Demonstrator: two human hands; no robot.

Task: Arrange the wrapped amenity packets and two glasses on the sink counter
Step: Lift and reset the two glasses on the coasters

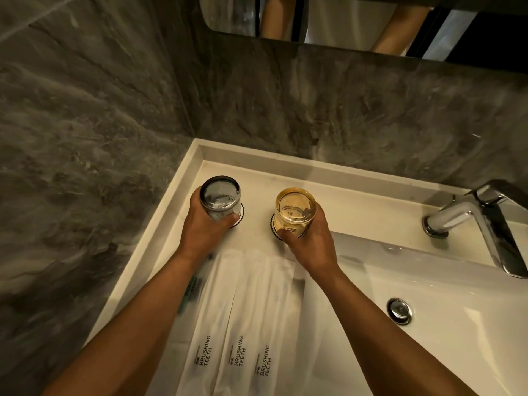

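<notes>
White counter (357, 201): packets (237, 304), two coasters (273, 224).

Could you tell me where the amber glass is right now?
In the right hand, on the counter between the grey glass and the tap.

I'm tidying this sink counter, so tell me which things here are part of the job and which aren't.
Part of the job:
smoky grey glass in left hand
amber glass in right hand
white wrapped packets printed BRUSHING TEETH

Not part of it:
chrome tap
chrome drain plug
wall mirror

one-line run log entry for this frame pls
left hand: grips grey glass | right hand: grips amber glass | both over coasters | packets: side by side on counter
</notes>
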